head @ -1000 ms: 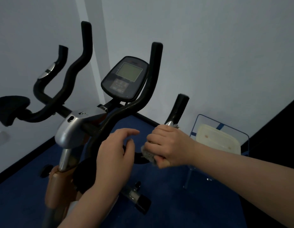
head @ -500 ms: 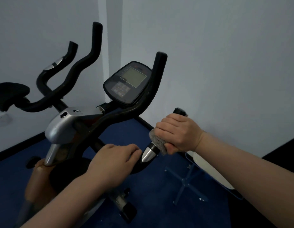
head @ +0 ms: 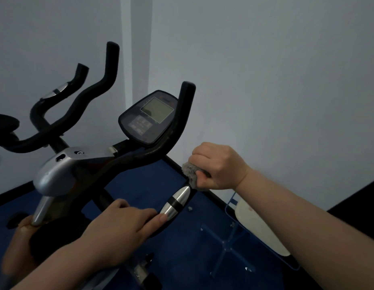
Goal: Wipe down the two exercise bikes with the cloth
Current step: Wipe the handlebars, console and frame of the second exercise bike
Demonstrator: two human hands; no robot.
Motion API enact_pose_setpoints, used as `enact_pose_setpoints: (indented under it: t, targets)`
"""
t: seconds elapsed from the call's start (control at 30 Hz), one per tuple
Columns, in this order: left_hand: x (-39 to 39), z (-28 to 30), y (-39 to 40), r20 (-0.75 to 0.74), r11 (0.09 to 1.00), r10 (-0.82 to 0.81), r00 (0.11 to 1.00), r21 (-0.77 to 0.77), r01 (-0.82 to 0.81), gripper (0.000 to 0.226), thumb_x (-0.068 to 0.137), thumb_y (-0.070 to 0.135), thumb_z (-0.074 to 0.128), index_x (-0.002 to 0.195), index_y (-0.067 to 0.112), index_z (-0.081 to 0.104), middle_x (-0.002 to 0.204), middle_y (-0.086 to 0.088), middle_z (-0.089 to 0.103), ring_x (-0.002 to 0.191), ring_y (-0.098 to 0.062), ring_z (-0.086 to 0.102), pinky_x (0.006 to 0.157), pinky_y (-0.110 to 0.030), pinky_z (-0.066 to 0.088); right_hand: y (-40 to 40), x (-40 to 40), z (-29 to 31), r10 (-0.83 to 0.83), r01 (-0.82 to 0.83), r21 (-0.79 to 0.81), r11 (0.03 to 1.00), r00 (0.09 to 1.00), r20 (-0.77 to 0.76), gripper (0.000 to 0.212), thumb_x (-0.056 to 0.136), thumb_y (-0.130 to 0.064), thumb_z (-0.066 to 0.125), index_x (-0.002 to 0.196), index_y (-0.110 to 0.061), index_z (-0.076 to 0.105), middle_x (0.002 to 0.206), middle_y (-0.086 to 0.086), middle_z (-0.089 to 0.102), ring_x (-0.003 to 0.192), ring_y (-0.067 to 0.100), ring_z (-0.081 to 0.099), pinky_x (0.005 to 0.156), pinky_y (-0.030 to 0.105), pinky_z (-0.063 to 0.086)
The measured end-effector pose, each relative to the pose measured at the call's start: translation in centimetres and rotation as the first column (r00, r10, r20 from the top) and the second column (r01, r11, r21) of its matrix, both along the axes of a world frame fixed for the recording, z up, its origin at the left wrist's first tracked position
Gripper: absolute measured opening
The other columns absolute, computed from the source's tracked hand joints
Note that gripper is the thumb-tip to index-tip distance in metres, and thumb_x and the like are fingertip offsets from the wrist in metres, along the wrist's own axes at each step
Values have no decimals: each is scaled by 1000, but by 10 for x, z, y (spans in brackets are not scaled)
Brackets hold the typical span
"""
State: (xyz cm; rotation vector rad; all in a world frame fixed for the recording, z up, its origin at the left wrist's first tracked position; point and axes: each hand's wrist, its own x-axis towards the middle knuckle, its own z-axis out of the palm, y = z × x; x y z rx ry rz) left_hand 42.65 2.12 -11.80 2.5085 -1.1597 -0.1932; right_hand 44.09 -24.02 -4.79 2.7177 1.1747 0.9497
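Observation:
An exercise bike with black handlebars, a silver stem cover and a console screen fills the left and middle. My right hand grips a grey fluffy cloth, wrapped round the upper end of the right handlebar grip, hiding the tip. Just below the cloth shows the chrome pulse sensor. My left hand holds the lower bar beside the sensor, its thumb touching the chrome. A second bike's black seat shows at the far left edge.
White walls meet in a corner right behind the bike. Blue carpet covers the floor. A blue-framed stand with a white pad sits low at the right, close under my right forearm.
My right hand with the cloth has slid up the right grip to its tip, baring more of the chrome sensor. My left hand stays on the lower bar. The view has shifted.

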Motion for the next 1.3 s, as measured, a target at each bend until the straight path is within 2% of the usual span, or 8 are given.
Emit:
enact_pose_setpoints:
  t: [0.23, 0.43, 0.6, 0.8, 1.0, 1.07, 1.1, 1.3]
  targets:
    - [-2, 0, -1, 49, 1000, -8, 999, 3, 8, 67, 78, 74, -11, 80, 36, 44, 72, 6, 61, 69, -6, 53, 94, -22, 28, 24, -5, -36, -190, 123, 651, 749, 981, 34, 30, 84, -12, 40, 83, 4, 65, 77, 13, 61, 72, 20, 56, 67, 23, 46]
    - [-3, -1, 0, 58, 1000, -4, 998, 0, 4, 70, 77, 74, -13, 82, 37, 45, 74, 9, 64, 70, -5, 55, 96, -23, 30, 49, -7, -42, -306, 201, 895, 398, 949, -78, 31, 86, -17, 35, 87, -2, 62, 77, 3, 59, 70, 9, 51, 65, 13, 41]
    - [-3, 0, -1, 54, 1000, 8, 999, 7, -8, 75, 75, 74, -14, 86, 34, 49, 75, 8, 66, 74, -5, 55, 91, -21, 29, 66, -6, -33, -332, 292, 955, 42, 906, -263, 21, 85, -30, 32, 71, -28, 48, 57, -15, 44, 54, -2, 46, 49, 7, 33]
    - [-4, 1, -1, 52, 1000, 2, 999, 21, -3, 73, 76, 73, -14, 85, 35, 48, 75, 7, 65, 70, -7, 56, 96, -24, 30, 63, -10, -24, -307, 397, 912, 100, 884, -351, 43, 79, -61, 57, 61, -24, 46, 52, -13, 48, 50, 1, 46, 48, 8, 36]
    - [-4, 0, -1, 72, 1000, 8, 997, 13, -9, 69, 79, 71, -11, 84, 35, 47, 77, 8, 65, 70, -7, 55, 97, -26, 31, 44, -1, -16, -388, 500, 776, 383, 850, -356, 27, 83, -30, 68, 63, -17, 54, 52, -7, 51, 48, 7, 47, 46, 22, 43]
    - [-4, 1, -1, 74, 1000, 6, 997, 6, -6, 66, 81, 72, -10, 82, 36, 46, 76, 9, 65, 69, -7, 55, 96, -25, 32, 43, -3, -16, -221, 433, 840, 327, 899, -378, 2, 87, -25, 67, 87, -24, 69, 72, -9, 68, 66, 3, 64, 61, 20, 54]
    - [-5, 1, -1, 75, 1000, 9, 997, 3, -10, 66, 81, 72, -10, 82, 36, 46, 75, 9, 65, 69, -7, 55, 95, -24, 32, 44, -2, -19, -170, 391, 879, 274, 919, -356, 10, 88, -23, 66, 96, -26, 70, 82, -9, 71, 75, 4, 68, 68, 21, 56]
    - [-6, 3, 0, 80, 1000, 12, 997, 17, -13, 65, 82, 70, -8, 84, 35, 47, 75, 7, 64, 70, -6, 56, 96, -24, 30, 63, -3, -28, -141, 282, 949, -141, 943, -301, 16, 88, -41, 60, 77, -30, 65, 71, -13, 66, 70, 4, 63, 65, 18, 52]
